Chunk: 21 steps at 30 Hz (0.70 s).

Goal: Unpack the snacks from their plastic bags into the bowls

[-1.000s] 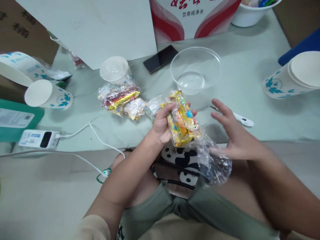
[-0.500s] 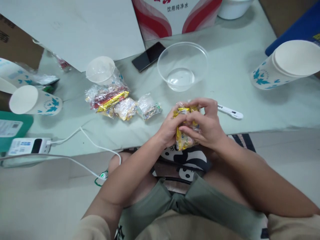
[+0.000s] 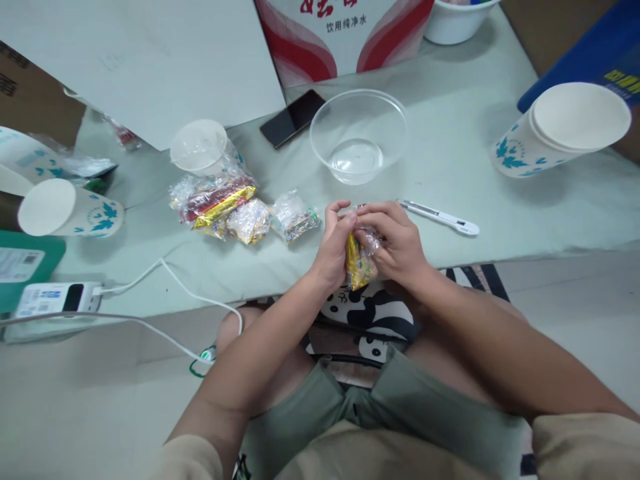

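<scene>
Over the table's near edge, my left hand (image 3: pixel 333 248) and my right hand (image 3: pixel 399 241) hold a clear plastic packet with gold-wrapped pieces (image 3: pixel 359 268) between them. My left fingers close on its left side. My right fingers pinch the crinkled film near the top, and the fingertips of both hands almost meet. Just beyond my right hand lies a white utility knife (image 3: pixel 445 218). To the left of my hands are two similar clear packets (image 3: pixel 296 215) (image 3: pixel 249 220) and a larger bundle with red and gold wrappers (image 3: pixel 220 203). What exactly the packets contain is too small to read.
A clear plastic bowl (image 3: pixel 359 137) stands beyond my hands, beside a black phone (image 3: pixel 293 119). Paper cups (image 3: pixel 557 133) stand at the right, others (image 3: pixel 70 208) at the left. A white power bank (image 3: pixel 57 300) trails a cable over the near edge. Boxes (image 3: pixel 345 40) line the back.
My hands have shifted on the packet: the right fingers now pinch its film near the top, and the left fingers are more raised. The view has tilted slightly.
</scene>
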Motion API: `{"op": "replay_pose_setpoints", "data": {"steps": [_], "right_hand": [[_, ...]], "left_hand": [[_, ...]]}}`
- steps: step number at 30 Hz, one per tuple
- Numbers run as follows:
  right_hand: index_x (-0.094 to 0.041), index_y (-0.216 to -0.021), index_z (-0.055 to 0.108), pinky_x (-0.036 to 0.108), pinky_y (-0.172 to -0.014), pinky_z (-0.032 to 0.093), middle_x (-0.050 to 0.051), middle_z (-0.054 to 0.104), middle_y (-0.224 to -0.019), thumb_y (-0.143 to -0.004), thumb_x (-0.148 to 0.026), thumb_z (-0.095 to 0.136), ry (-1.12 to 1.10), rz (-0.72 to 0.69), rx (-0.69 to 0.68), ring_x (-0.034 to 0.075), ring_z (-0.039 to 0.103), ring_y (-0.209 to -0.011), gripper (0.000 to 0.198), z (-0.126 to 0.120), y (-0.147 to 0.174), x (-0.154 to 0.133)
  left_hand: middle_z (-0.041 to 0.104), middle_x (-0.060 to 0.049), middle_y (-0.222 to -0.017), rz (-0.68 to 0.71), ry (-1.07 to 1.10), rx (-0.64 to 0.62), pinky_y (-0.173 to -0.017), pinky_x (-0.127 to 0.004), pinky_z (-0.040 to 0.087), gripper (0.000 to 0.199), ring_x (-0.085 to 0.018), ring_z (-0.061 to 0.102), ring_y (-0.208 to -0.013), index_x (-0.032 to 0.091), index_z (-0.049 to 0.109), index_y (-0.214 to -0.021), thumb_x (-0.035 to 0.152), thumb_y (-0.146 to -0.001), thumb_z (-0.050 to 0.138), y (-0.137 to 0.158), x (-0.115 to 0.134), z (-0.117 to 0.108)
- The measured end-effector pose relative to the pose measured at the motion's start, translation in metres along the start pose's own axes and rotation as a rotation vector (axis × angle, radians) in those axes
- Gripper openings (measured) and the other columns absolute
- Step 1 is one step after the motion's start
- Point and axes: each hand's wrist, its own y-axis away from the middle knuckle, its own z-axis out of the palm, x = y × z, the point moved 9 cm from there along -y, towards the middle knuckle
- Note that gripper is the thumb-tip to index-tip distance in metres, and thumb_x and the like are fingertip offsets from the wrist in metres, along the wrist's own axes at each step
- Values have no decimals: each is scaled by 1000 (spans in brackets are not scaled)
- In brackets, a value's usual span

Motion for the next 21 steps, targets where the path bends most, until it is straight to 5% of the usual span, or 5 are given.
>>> {"op": "replay_pose_setpoints", "data": {"steps": [7,11,15,21], "right_hand": [[-26,-91,73,46,-92,54,6,59,-103,-92,-46,64,30,237,135,24,61,-101,22,-4,8,45],[-26,-83,76,48,-93,49,7,48,-101,-89,-47,67,169,159,168,26,53,-105,23,-6,11,34],[-26,-83,74,50,-90,43,7,55,-93,-97,-47,52,274,7,6,26,51,-95,33,3,11,14],[-27,-122,63,50,-98,41,9,68,-121,-100,-47,45,168,2,-192,31,59,-117,35,-3,16,8]], "left_hand": [[51,-7,-148,87,-556,-353,-107,-39,46,87,-32,53,-132,30,57,-133,21,-53,91,9,16,7],[49,-7,-153,220,-668,-327,-120,-44,33,77,-33,39,-147,30,63,-130,22,-58,90,8,27,6],[54,-9,-147,343,-815,-368,-124,-44,24,59,-32,30,-153,28,70,-123,24,-67,86,7,29,11],[57,-9,-145,421,-986,-267,-111,-44,43,44,-32,45,-143,29,68,-122,40,-81,78,5,29,0]]}}
